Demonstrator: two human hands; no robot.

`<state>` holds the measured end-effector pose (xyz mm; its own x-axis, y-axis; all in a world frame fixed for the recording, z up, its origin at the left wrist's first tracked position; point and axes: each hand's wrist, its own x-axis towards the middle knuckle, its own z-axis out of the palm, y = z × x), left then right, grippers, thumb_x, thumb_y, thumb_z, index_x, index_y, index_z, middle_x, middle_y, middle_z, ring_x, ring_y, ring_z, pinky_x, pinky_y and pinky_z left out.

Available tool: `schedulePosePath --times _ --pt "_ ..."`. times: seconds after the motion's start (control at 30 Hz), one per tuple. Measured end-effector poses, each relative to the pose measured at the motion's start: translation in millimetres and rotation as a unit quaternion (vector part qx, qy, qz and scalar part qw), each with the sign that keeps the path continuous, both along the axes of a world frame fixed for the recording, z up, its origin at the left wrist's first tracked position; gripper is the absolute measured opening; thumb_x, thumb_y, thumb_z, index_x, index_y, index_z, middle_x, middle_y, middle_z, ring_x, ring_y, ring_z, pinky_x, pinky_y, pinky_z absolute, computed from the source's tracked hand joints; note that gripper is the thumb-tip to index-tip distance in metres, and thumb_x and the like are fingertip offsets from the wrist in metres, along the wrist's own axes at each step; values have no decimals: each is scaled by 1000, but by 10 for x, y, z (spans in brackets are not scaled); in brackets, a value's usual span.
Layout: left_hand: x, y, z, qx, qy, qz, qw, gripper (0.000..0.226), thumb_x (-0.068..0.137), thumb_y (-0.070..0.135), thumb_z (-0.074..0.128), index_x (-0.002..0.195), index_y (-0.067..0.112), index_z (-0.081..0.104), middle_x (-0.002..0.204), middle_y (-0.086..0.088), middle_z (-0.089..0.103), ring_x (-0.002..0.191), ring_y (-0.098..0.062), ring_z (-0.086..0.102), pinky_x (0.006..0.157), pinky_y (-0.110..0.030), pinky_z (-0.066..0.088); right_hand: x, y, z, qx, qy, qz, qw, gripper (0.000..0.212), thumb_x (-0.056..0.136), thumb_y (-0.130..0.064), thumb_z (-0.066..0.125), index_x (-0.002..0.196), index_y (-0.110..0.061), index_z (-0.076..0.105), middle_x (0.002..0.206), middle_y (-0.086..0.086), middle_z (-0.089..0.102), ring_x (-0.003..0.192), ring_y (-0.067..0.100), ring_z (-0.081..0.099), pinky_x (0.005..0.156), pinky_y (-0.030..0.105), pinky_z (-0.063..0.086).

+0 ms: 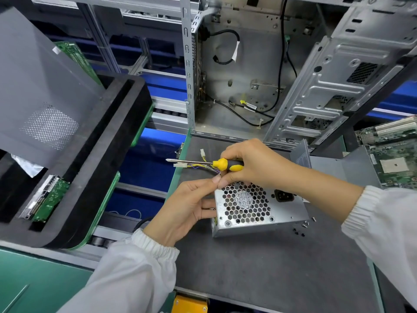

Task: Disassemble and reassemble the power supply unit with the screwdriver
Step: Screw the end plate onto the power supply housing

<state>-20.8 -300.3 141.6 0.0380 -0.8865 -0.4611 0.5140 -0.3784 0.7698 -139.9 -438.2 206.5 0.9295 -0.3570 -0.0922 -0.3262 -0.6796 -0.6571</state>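
Note:
The silver power supply unit (259, 211) lies on the grey mat with its honeycomb fan grille and black mains socket facing up. My left hand (180, 206) grips its left side, fingers curled against the casing. My right hand (252, 163) holds the yellow-and-black screwdriver (216, 164) just above the unit's far left corner; the shaft lies level and its tip points left. Thin coloured wires with white connectors (180, 165) run out from the unit under the shaft. Several loose screws (303, 225) lie on the mat right of the unit.
An open metal computer case (248, 75) stands behind the mat with cables inside. A motherboard (392, 159) lies at the right. A black foam tray (108, 154) at the left holds a drive and a grey side panel (38, 86). A conveyor runs between.

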Motion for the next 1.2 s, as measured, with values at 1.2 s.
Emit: schedulePosePath --times 1.2 --pt "13 -43 38 46 -6 12 999 44 77 30 68 109 0 71 109 -21 71 87 -33 71 76 -42 61 -825 -46 493 -78 116 3 990 34 83 -53 46 92 -30 69 69 -10 66 62 10 54 57 15 39"
